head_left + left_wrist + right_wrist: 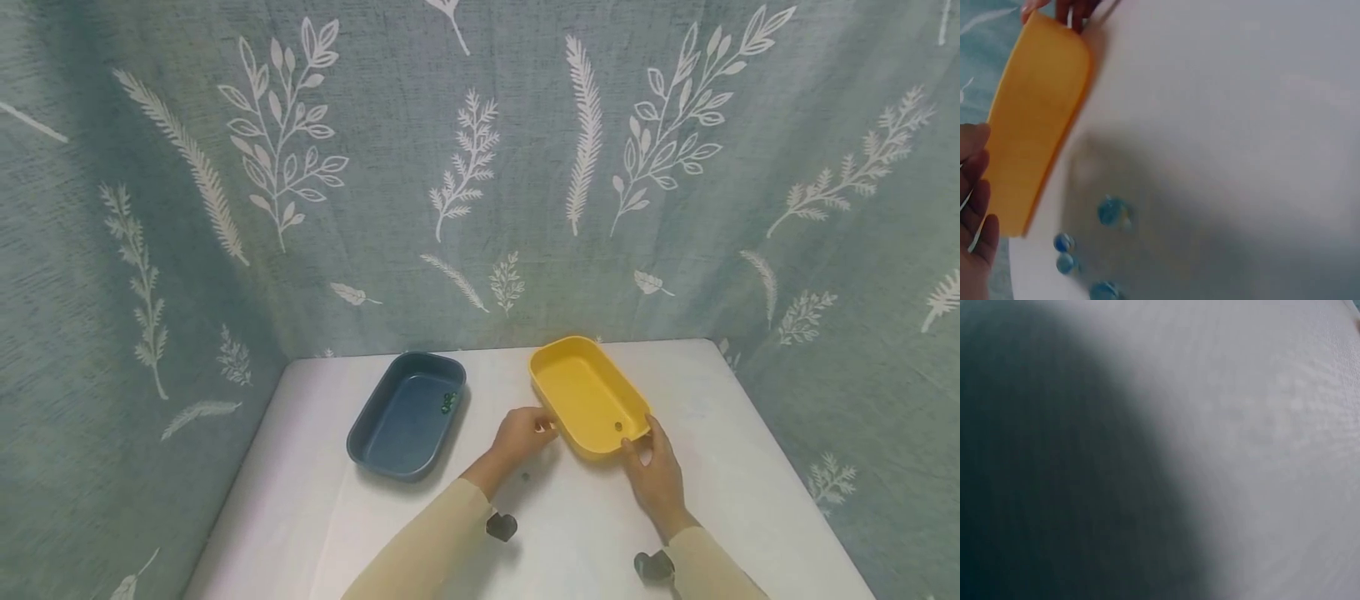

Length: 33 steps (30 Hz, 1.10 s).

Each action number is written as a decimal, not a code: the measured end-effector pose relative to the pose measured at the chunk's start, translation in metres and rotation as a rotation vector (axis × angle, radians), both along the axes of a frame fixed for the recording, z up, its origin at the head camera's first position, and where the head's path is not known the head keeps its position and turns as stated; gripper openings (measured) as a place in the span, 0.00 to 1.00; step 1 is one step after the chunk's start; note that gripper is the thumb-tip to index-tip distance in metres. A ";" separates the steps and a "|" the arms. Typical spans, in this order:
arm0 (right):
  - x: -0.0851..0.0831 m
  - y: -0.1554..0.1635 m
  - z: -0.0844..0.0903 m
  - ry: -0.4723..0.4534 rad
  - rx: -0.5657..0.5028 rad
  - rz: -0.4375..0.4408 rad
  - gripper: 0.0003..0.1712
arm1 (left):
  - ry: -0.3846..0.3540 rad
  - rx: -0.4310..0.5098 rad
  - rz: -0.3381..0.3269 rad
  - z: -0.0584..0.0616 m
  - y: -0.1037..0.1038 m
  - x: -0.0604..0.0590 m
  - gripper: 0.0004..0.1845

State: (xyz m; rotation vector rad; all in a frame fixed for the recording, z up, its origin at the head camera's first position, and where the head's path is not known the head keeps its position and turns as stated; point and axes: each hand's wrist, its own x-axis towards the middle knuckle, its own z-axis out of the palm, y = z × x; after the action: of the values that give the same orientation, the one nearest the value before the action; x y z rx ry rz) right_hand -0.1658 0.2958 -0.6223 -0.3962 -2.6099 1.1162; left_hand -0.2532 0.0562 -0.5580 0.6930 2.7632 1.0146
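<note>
A yellow tray (pixel 588 396) stands on the white table (pixel 720 467) with one small marble (pixel 618 426) inside near its front end. My left hand (pixel 542 426) grips the tray's left long side. My right hand (pixel 643 443) holds the near right corner, thumb on the rim. In the left wrist view the tray's outer wall (pixel 1035 125) fills the left; my left fingers (pixel 975 206) lie beside it and the other hand's fingertips (pixel 1066 9) show at its far end. Several blue glass marbles (pixel 1113 211) lie on the table beside the tray.
A dark blue tray (pixel 408 417) with a few marbles (pixel 448 402) sits to the left. One marble (pixel 525 477) lies on the table near my left wrist. Leaf-patterned cloth walls (pixel 480 167) close in the back and sides. The right wrist view shows only blurred table (pixel 1272 456) and shadow.
</note>
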 end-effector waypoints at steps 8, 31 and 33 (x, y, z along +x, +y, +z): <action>0.001 -0.001 0.002 0.032 -0.006 0.012 0.41 | 0.048 -0.074 -0.078 -0.005 -0.019 0.017 0.10; -0.001 0.001 0.001 -0.014 -0.018 0.018 0.41 | 0.438 -0.248 -0.020 -0.034 -0.052 0.062 0.07; -0.001 0.001 0.000 -0.015 -0.016 0.019 0.41 | 0.428 -0.248 0.005 -0.037 -0.053 0.064 0.07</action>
State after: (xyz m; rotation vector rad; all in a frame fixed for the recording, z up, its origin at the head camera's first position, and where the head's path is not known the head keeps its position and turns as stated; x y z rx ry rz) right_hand -0.1668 0.2966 -0.6219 -0.3846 -2.6245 1.1449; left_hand -0.1897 0.0028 -0.5954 0.9581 3.1726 0.5560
